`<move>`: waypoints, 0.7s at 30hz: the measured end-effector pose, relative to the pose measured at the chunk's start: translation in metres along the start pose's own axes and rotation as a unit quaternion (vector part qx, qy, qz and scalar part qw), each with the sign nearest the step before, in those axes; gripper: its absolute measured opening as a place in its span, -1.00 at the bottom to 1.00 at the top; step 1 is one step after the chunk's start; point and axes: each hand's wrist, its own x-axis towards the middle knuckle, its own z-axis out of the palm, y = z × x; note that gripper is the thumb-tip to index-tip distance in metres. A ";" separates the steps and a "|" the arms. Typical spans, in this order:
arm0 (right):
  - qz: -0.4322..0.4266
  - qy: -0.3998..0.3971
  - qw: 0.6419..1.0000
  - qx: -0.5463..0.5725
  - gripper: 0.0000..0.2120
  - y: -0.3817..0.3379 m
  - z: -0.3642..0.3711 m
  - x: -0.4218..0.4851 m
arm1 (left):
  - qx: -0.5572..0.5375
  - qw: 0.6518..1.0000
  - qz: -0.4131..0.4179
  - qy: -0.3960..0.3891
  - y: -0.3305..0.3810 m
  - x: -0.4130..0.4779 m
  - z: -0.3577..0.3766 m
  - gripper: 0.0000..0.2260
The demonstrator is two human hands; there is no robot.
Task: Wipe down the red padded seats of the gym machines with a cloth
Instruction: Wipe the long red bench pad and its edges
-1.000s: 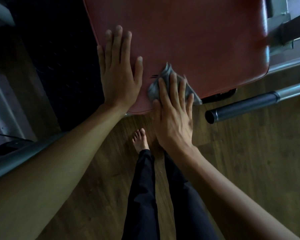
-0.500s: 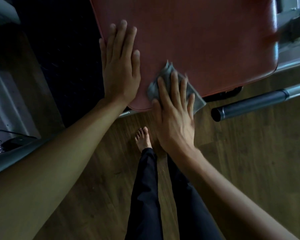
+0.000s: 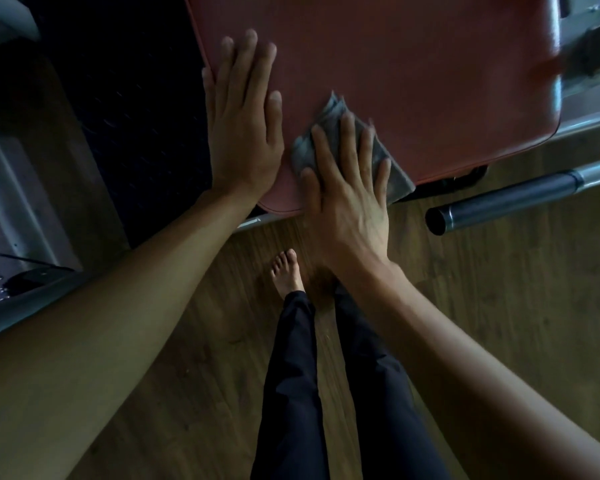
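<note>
The cloth (image 3: 328,114) looks thin, soft and light. We judge it will bunch or slip under a loose touch, so it wants a flat, spread palm, not a pinch. It lies at the near edge of the red padded seat (image 3: 413,74), with one corner hanging over the rim. Our right grip (image 3: 347,202) lies on it with fingers straight and fanned, pressing it to the smooth pad. Our left grip (image 3: 243,133) rests wide and flat on the seat's left edge, just beside, holding nothing.
</note>
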 end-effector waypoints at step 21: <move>0.066 0.044 0.997 0.001 -0.45 -0.008 -0.018 0.061 | -0.007 1.000 -0.021 -0.017 0.004 0.004 -0.006 -0.60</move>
